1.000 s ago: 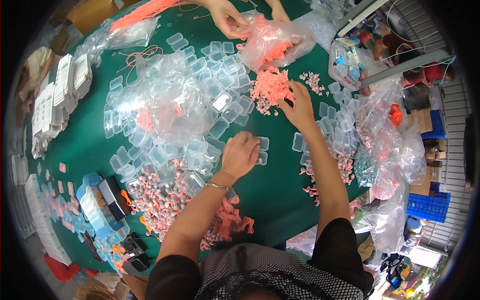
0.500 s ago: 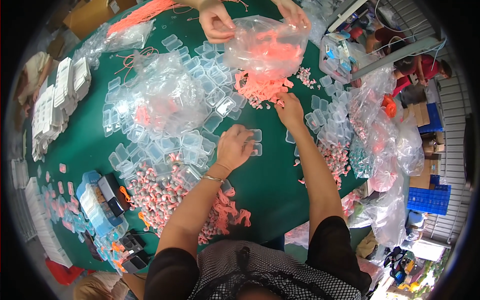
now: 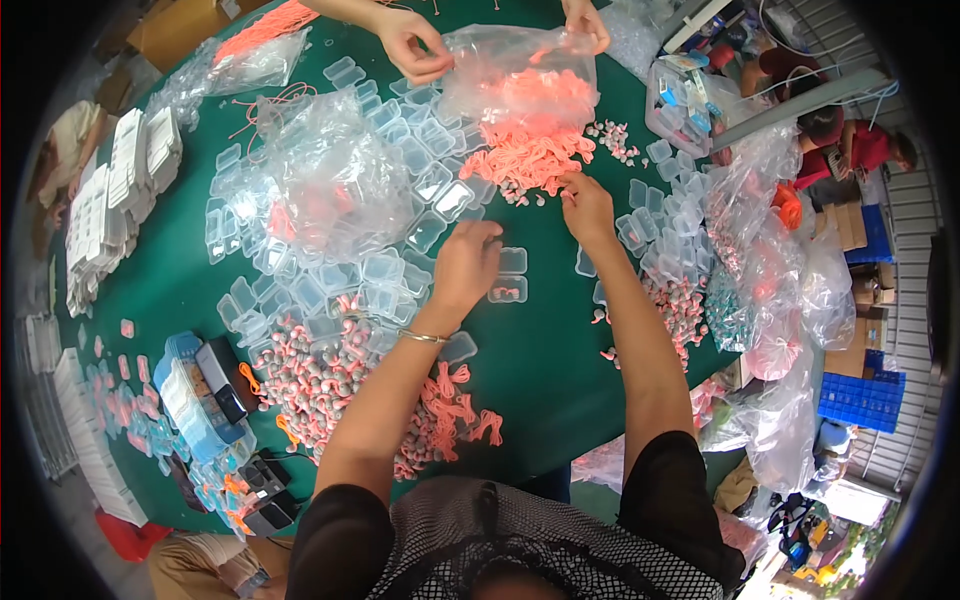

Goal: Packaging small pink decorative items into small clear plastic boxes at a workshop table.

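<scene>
the pile of coral cords [image 3: 525, 162] lay on the green table [image 3: 540, 390], spilling from the mouth of a clear bag [image 3: 470, 88]. my right hand [image 3: 588, 212] was at the pile's lower right edge, thumb and forefinger drawn close together; whether a cord was pinched between them i could not tell. my left hand [image 3: 467, 262] was just beside an open clear box [image 3: 519, 284], its fingers bent and bunched near one another; their tips were turned from view, so i could not tell whether they held anything. one half of this box contained a small pinkish piece. the clear bag, with more coral cords inside, was between a co-worker's two hands [image 3: 415, 48]. to my left, a larger bag [image 3: 340, 150], showing patches of coral, lay upon a heap of clear boxes [image 3: 385, 300]. nearer me were pink-and-grey pieces [image 3: 315, 385] in a mound, with coral bundles [image 3: 455, 410] beside them. beyond my right hand, a clear bin [image 3: 665, 115] contained blue and white articles.
</scene>
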{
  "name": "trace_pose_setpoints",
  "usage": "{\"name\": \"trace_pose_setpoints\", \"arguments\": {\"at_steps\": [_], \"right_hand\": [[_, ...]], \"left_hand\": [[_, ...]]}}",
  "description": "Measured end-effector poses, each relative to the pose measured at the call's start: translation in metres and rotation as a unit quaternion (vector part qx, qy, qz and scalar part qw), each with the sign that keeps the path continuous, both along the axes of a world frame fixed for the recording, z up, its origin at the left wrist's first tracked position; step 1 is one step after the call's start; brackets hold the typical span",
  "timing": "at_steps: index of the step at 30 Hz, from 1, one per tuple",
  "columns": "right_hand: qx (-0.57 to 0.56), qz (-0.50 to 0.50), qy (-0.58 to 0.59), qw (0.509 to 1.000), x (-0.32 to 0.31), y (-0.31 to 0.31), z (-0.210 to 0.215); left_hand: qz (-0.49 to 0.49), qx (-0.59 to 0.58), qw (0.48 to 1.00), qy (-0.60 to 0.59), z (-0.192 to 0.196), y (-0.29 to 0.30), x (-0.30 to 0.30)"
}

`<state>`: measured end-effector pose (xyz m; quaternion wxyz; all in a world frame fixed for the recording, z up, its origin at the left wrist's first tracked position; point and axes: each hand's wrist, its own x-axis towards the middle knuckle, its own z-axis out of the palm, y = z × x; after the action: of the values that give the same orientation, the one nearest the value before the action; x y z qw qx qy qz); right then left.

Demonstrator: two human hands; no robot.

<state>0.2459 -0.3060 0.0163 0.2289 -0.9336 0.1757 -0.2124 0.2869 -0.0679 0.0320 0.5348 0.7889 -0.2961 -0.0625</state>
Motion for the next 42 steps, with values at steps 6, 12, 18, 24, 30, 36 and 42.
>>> {"name": "trace_pose_setpoints", "arguments": {"at_steps": [6, 12, 18, 24, 30, 36, 42], "right_hand": [[0.163, -0.018, -0.010, 0.986, -0.012, 0.012, 0.022], [0.276, 0.001, -0.033, 0.961, -0.031, 0.029, 0.030], [0.527, 0.051, -0.079, 0.845, -0.063, 0.060, 0.037], [0.604, -0.035, -0.145, 0.783, -0.081, 0.113, 0.025], [0.381, -0.009, -0.103, 0.919, -0.084, 0.128, 0.026], [0.041, 0.061, -0.087, 0.993, -0.088, 0.124, 0.023], [0.008, 0.083, -0.061, 0.995, -0.092, 0.127, 0.020]], "left_hand": [[0.045, -0.015, 0.999, -0.004, -0.010, 0.001, 0.005], [0.024, -0.118, 0.966, 0.227, -0.001, 0.019, -0.011], [0.001, -0.112, 0.967, 0.230, 0.014, 0.025, -0.015], [-0.075, -0.062, 0.975, 0.200, 0.019, 0.015, -0.029], [-0.076, 0.023, 0.990, 0.117, 0.017, 0.018, -0.021], [-0.145, 0.058, 0.988, -0.008, 0.011, 0.026, -0.015], [-0.141, 0.064, 0.985, -0.070, 0.008, 0.032, -0.018]]}}
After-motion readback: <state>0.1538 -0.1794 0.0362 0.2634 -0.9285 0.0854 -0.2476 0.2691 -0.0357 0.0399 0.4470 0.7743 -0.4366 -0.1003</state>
